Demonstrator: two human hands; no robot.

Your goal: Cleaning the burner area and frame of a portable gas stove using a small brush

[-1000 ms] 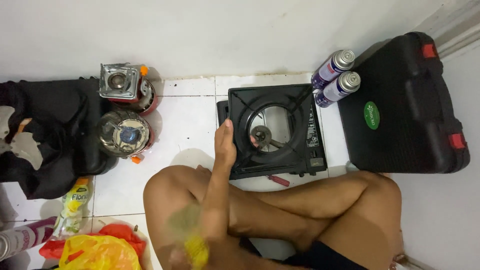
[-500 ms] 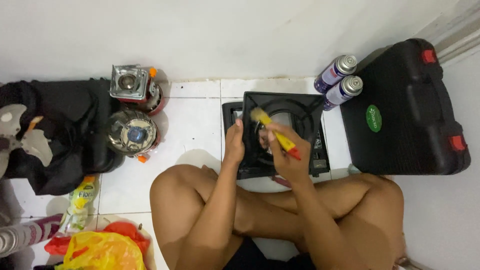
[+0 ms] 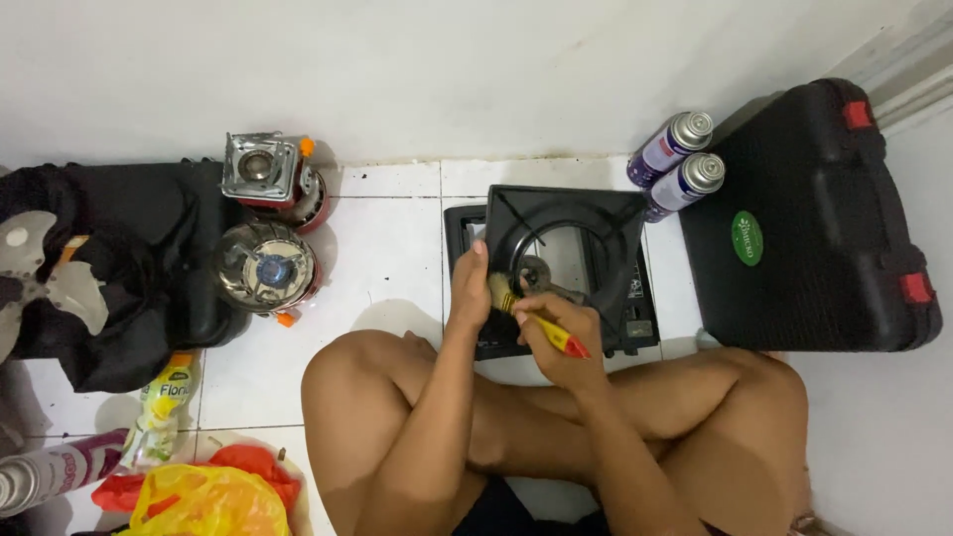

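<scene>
Head camera, looking down at a person sitting cross-legged on white floor tiles (image 3: 382, 253). Far out to the left of the left hand lie a black bag (image 3: 119, 268), two small round camping burners (image 3: 266, 266), and nearer the knee a yellow plastic bag (image 3: 213, 501). The left hand (image 3: 469, 293) is closed on the left edge of a black portable gas stove (image 3: 571, 263), thumb on top, steadying its raised top plate. Just to its right, touching distance away, the right hand (image 3: 556, 333) is closed around a small brush with a yellow handle (image 3: 541, 323), bristle end resting by the burner head at the middle of the stove. Judging from this, brushing of the burner area is under way and not finished; the top plate sits tilted off the body and nothing is reassembled. Beyond the right hand stand two purple gas canisters (image 3: 680, 164) and a black carry case (image 3: 819, 218).
</scene>
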